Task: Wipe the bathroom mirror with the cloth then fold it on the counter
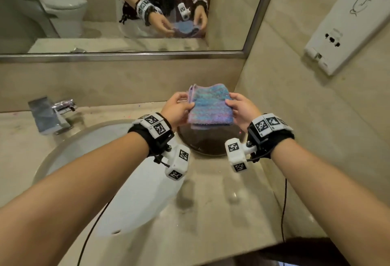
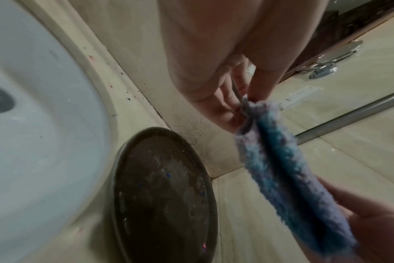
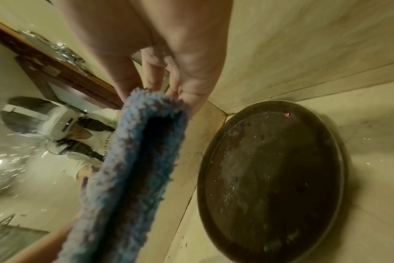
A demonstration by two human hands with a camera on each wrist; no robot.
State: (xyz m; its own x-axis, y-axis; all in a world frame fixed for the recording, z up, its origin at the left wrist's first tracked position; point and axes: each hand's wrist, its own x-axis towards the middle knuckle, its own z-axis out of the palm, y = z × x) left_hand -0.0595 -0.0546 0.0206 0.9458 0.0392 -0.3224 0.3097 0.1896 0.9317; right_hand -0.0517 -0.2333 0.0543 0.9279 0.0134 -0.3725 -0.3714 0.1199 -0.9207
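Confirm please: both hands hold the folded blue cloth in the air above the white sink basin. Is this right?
One detail is wrong. The left hand and right hand do hold the folded cloth in the air, but above the dark round tray beside the sink basin, not above the basin. The left wrist view shows this.

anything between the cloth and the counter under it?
The dark round tray sits on the counter beneath the held cloth, clearest in the head view.
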